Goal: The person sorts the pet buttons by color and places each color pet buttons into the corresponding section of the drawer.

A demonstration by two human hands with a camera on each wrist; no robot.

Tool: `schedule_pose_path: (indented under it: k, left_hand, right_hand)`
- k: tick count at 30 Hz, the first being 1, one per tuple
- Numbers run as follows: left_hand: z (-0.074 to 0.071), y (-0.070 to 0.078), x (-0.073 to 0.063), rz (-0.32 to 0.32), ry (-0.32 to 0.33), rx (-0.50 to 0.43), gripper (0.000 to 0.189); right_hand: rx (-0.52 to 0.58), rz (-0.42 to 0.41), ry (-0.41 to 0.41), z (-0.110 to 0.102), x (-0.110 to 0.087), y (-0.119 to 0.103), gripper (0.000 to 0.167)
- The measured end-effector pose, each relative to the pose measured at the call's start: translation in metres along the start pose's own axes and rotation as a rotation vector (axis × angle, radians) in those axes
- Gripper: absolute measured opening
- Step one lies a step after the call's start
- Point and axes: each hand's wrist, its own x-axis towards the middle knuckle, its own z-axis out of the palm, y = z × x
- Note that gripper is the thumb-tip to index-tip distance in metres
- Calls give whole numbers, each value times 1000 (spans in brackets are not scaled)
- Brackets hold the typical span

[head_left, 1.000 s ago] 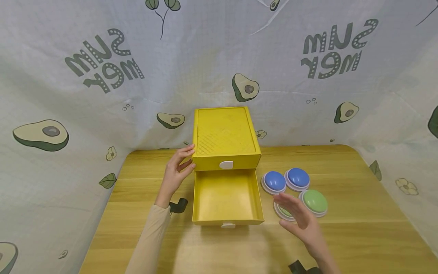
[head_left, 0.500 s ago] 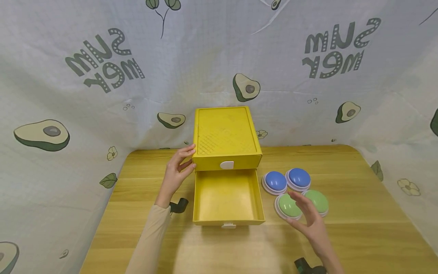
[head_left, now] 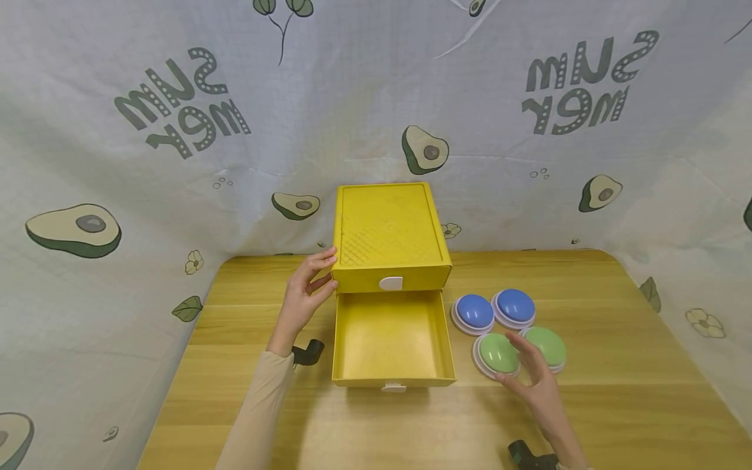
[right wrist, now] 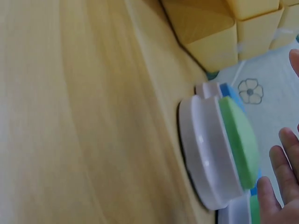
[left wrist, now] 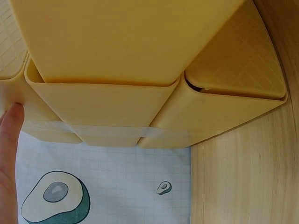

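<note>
Though overlapped, one green button (head_left: 549,344) seems round.

The left hand (left wrist: 8,161) touches a yellow drawer unit (left wrist: 100,105) crossed by tape (left wrist: 105,132).

A pale fabric sheet (head_left: 352,98) printed with halved green avocados (head_left: 425,150), small flowers (head_left: 194,262) and mirrored grey "Summer" lettering (head_left: 578,112) hangs behind a light-brown, round-cornered wood-grain tabletop (head_left: 376,427).
</note>
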Motion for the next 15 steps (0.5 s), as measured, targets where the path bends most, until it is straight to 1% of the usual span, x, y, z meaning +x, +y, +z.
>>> schedule_pose_path:
  k: [2, 6, 9, 15]
  left_hand:
    - [0, 2, 0, -6, -1, -2, 39]
    - [2, 16, 1, 0, -9, 7, 36]
    - [3, 26, 2, 2, -11, 13, 35]
    - [3, 28, 2, 7, -9, 16, 35]
  right_hand:
    - [-36, 9, 11, -2, 0, 6, 72]
    - [-74, 40, 22, -5, -1, 15, 74]
    - [-79, 47, 24, -7, -1, 19, 76]
    - [-92, 38, 10, -9, 1, 22, 77]
